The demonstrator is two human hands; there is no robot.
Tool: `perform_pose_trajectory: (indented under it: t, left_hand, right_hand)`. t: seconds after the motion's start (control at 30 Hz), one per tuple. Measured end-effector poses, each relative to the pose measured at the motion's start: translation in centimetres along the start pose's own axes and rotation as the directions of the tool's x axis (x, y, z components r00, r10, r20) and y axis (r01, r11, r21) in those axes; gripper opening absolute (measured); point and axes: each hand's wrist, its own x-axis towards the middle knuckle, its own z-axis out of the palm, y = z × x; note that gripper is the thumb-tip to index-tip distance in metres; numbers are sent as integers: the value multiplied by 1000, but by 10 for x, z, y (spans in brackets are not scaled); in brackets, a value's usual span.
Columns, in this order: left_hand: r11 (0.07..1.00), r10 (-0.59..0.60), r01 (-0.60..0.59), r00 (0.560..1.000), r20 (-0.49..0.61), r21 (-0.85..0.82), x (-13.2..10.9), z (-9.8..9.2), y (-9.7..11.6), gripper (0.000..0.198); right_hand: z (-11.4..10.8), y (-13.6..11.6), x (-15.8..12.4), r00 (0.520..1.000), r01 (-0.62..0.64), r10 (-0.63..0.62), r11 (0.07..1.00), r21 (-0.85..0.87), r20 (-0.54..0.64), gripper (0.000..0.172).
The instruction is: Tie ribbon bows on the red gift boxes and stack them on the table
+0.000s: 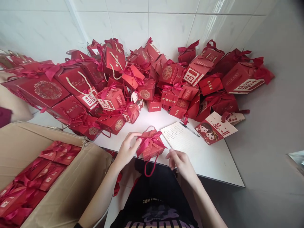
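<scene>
A small red gift box (152,151) with a pink ribbon bow and a red cord handle sits at the front edge of the white table, its cord hanging over the edge. My left hand (129,147) touches the left side of the box and bow, thumb and fingers apart, not wrapped round it. Just right of the box, my right hand (177,159) is off it, with its fingers curled; whether anything small is between them is hidden. An open notebook (180,139) with handwritten marks lies behind my right hand, and a pen (190,129) rests along its upper right side.
Many red boxes (171,74) are piled along the tiled wall. A printed card-like bag (215,128) lies right of the notebook on the white table (220,161). At lower left stands an open cardboard box (78,171) holding red boxes. Another person's arm (17,103) shows at far left.
</scene>
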Motion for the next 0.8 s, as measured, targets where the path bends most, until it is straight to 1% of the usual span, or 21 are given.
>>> perform_pose_trajectory:
  t: [0.07, 0.13, 0.17, 0.23, 0.3, 0.37, 0.4, 0.47, 0.57, 0.63, 0.73, 0.8]
  left_hand:
    - [1000, 8, -8, 999, 33, -23, -4, 5, -1, 23]
    - [1000, 7, -6, 1000, 30, -22, -7, 8, -2, 25]
    - [1000, 6, -6, 999, 32, -16, -7, 9, -2, 26]
    - [1000, 15, -14, 998, 57, -7, -7, 9, -2, 27]
    - [999, 33, -32, 995, 93, -10, -6, 7, -1, 26]
    - [998, 61, -60, 990, 125, -10, -5, 5, 1, 24]
    - [997, 74, -73, 988, 137, -7, -4, 4, 2, 23]
    - [996, 87, -90, 984, 155, 7, -3, 2, 3, 21]
    - [995, 87, -93, 982, 168, 28, 1, 0, 5, 20]
    - [993, 97, -106, 981, 166, 43, 3, 1, 7, 20]
    - [989, 115, -128, 980, 160, 75, 6, 6, 14, 24]
    - [982, 134, -153, 977, 165, 112, 8, 11, 20, 19]
  right_hand:
    - [17, -3, -8, 981, -55, 55, 998, -5, 184, 52]
    - [38, -3, -14, 938, -57, 58, 998, -13, 343, 50]
    - [49, -3, -16, 916, -51, 50, 999, -6, 398, 48]
    - [69, -1, -15, 898, -62, 37, 997, 43, 439, 48]
    - [86, 0, -11, 913, -98, 38, 987, 128, 406, 55]
    - [96, 0, -7, 942, -111, 32, 969, 221, 334, 61]
    - [99, -1, -6, 956, -94, 14, 961, 261, 294, 62]
    - [99, -2, -7, 972, -20, -54, 951, 307, 228, 59]
    - [90, -3, -13, 966, 126, -176, 960, 251, 187, 53]
    - [84, -1, -17, 959, 185, -216, 968, 169, 185, 51]
    - [76, 2, -18, 958, 208, -219, 975, 79, 183, 51]
    - [73, 3, -18, 959, 214, -217, 976, 38, 180, 50]
